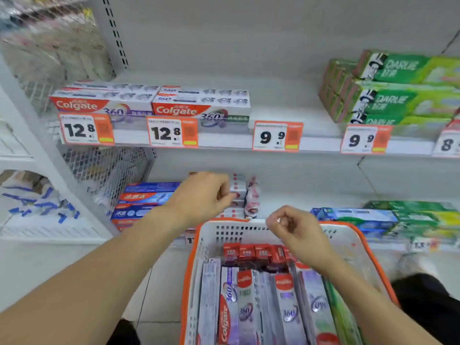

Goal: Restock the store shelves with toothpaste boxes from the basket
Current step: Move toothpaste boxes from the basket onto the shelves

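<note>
Left hand (204, 195) pinches a white box (237, 188) at twelve o'clock; right hand (291, 227) curls empty over the basket (196, 245). A careless nudge could topple that stack.

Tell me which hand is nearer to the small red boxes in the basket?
Right. The right hand hovers just above the small red boxes at the basket's far end; the left hand is farther up-left, by the lower shelf.

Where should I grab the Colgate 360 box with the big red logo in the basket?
Pinch the Colgate 360 box by its far end, coming from above with the right hand. It lies packed lengthwise between neighbours in the basket, so its long sides look hard to reach; only its top and end are exposed.
</note>
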`<action>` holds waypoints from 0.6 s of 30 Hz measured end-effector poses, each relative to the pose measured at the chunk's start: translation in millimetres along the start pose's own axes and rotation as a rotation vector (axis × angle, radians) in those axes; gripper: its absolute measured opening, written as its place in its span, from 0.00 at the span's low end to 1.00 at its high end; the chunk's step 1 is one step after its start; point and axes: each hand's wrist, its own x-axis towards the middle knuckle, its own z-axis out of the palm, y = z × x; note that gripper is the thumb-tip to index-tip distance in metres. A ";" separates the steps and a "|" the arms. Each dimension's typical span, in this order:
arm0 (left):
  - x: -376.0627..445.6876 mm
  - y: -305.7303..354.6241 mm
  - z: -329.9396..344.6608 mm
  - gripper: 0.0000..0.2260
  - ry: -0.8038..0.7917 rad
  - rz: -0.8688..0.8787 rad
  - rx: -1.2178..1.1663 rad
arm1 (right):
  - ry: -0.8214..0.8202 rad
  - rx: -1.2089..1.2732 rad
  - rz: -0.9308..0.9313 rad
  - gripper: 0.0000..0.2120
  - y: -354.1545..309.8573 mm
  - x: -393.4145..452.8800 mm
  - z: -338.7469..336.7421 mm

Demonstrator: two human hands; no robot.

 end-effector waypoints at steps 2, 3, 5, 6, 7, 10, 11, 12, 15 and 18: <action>-13.0 11.0 45.6 0.07 -0.190 -0.036 0.004 | -0.050 -0.041 0.170 0.07 53.6 -31.4 5.1; -21.6 13.1 70.6 0.06 -0.271 -0.090 -0.029 | -0.102 -0.097 0.238 0.06 76.1 -43.1 5.2; -43.1 14.7 120.3 0.07 -0.392 -0.237 -0.137 | -0.295 -0.223 0.356 0.06 104.7 -57.2 4.2; -55.4 15.8 145.2 0.09 -0.425 -0.310 -0.172 | -0.397 -0.263 0.393 0.08 113.4 -61.9 3.4; -67.5 19.9 168.4 0.13 -0.465 -0.391 -0.196 | -0.472 -0.287 0.421 0.09 118.8 -65.8 3.1; -103.6 36.1 230.2 0.14 -0.542 -0.632 -0.338 | -0.529 -0.308 0.483 0.16 132.3 -73.3 3.0; -114.2 42.5 246.4 0.13 -0.557 -0.690 -0.357 | -0.511 -0.307 0.497 0.17 134.5 -73.9 2.9; -122.9 46.1 262.1 0.14 -0.569 -0.724 -0.386 | -0.492 -0.311 0.512 0.18 137.3 -74.1 3.4; -138.3 51.1 293.7 0.20 -0.501 -0.873 -0.421 | -0.485 -0.302 0.584 0.20 149.1 -80.1 12.3; -134.5 52.9 299.6 0.28 -0.435 -0.969 -0.419 | -0.482 -0.305 0.632 0.21 160.7 -97.3 27.4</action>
